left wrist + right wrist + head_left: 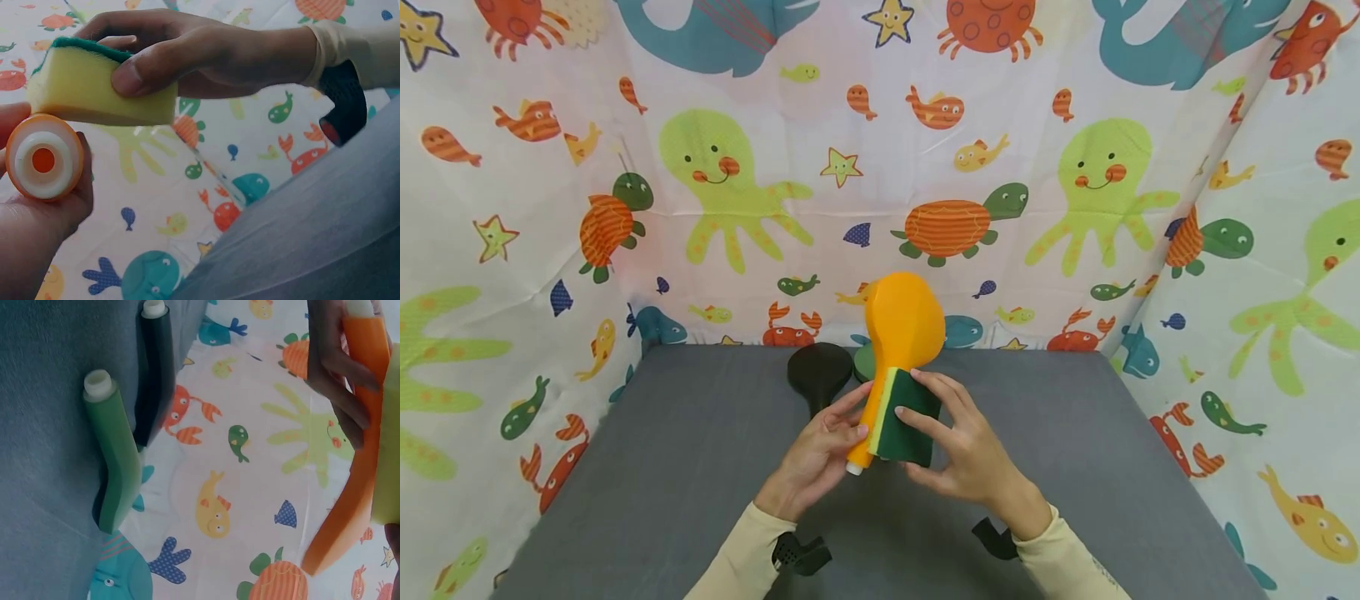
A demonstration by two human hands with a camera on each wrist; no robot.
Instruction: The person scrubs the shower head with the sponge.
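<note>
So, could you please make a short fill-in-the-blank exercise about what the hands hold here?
1. The left hand holds the handle of an ____ shower head.
2. The right hand presses a sponge with a yellow side and a ____ side against it.
3. On the grey table behind lie a green shower head and a ____ one.

Missing words: orange; green; black

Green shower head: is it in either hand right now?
No: the green shower head lies on the grey table beside the black one, untouched.
</note>
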